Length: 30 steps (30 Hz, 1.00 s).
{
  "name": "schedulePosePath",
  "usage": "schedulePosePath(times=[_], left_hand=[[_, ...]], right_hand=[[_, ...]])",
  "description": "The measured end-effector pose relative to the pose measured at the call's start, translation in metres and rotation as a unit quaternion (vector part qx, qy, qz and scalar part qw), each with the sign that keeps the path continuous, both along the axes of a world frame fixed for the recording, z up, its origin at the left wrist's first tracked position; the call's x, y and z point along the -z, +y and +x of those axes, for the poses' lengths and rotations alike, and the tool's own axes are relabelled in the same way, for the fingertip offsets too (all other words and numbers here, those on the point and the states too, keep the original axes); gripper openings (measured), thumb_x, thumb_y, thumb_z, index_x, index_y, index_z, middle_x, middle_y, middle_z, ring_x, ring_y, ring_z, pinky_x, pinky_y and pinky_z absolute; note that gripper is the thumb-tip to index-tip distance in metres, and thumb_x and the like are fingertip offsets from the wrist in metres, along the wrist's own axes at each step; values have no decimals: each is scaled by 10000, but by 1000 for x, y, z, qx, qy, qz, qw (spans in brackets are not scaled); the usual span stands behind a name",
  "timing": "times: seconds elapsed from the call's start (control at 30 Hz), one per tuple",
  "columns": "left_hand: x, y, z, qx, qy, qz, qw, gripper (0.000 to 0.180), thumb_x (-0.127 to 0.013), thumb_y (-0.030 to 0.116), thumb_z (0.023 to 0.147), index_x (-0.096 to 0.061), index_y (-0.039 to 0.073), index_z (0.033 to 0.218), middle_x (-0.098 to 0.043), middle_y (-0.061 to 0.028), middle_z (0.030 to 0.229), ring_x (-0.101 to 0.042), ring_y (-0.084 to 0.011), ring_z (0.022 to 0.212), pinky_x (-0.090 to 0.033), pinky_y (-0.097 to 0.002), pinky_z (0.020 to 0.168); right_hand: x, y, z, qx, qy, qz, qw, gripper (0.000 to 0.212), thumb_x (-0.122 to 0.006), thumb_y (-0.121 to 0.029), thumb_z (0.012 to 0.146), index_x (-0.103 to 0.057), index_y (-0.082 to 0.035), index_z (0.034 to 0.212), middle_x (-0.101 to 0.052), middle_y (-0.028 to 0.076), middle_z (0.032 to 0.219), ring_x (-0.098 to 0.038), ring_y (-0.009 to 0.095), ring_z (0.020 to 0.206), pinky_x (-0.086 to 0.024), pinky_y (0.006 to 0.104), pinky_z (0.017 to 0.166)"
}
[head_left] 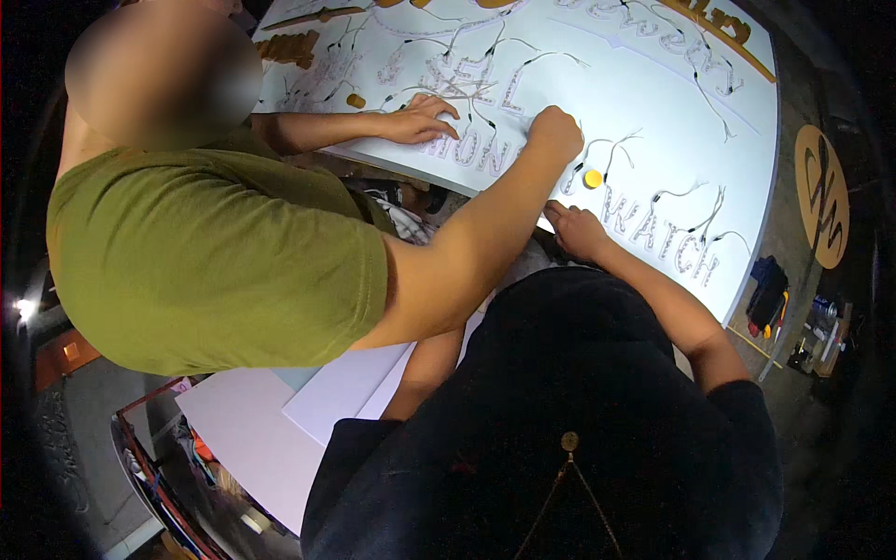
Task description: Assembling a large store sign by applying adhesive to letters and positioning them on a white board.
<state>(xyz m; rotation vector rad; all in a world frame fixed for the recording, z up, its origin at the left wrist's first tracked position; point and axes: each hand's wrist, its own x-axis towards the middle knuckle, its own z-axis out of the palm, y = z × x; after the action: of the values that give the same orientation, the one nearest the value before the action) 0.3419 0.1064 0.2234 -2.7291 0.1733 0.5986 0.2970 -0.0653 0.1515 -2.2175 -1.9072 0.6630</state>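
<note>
My right hand (577, 231) rests at the near edge of a white board (672, 177), its fingers reaching onto the surface beside a row of clear letter shapes (658, 231) with thin wires. Nothing shows in its grip. A yellow round cap (593, 178) lies just beyond it. My left forearm (431, 369) passes behind a co-worker's arm, which hides my left hand. The co-worker's closed hand (557, 135) is over the row of letters, holding something I cannot make out. Their other hand (420, 119) lies spread on the board.
The co-worker in a green shirt (215, 261) leans in from the left, close to me. More wires (467, 89) and letters cover the board. Large white sheets (271, 429) lie at lower left. A round sign (821, 196) and tools (770, 313) are at the right.
</note>
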Motion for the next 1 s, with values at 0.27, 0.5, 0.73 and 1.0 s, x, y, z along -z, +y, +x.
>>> schedulePosePath(times=[0.27,0.5,0.73,1.0], left_hand=[[-40,-12,-35,124,-71,88,986,120,-597,166,800,-710,158,839,-660,28,846,-606,-151,863,-456,-308,727],[-60,-22,-75,96,-40,-5,995,198,-567,135,798,-705,43,906,-645,-122,964,-560,-292,1023,-479,-351,868],[67,-22,-213,-359,-108,-311,873,523,-599,226,825,-416,40,1278,-399,-176,1337,-386,-321,1237,-312,-397,1028],[84,-20,-223,-415,-213,-327,822,618,-647,196,790,-380,32,1323,-297,-201,1435,-280,-373,1319,-269,-440,1066]], right_hand=[[8,-2,2,-20,-13,13,1000,553,-611,-136,754,-452,-8,1268,-460,113,1276,-615,282,841,-509,394,702],[0,-4,2,12,-5,-25,1000,469,-578,-94,757,-494,-19,1212,-478,87,1227,-614,281,860,-514,401,714],[-1,-4,4,-7,-6,-15,1000,552,-615,-137,765,-440,-11,1274,-445,107,1295,-614,294,845,-508,399,711],[0,-3,2,-2,7,6,1000,542,-614,-115,757,-448,-13,1263,-450,92,1288,-608,287,869,-507,400,716]])
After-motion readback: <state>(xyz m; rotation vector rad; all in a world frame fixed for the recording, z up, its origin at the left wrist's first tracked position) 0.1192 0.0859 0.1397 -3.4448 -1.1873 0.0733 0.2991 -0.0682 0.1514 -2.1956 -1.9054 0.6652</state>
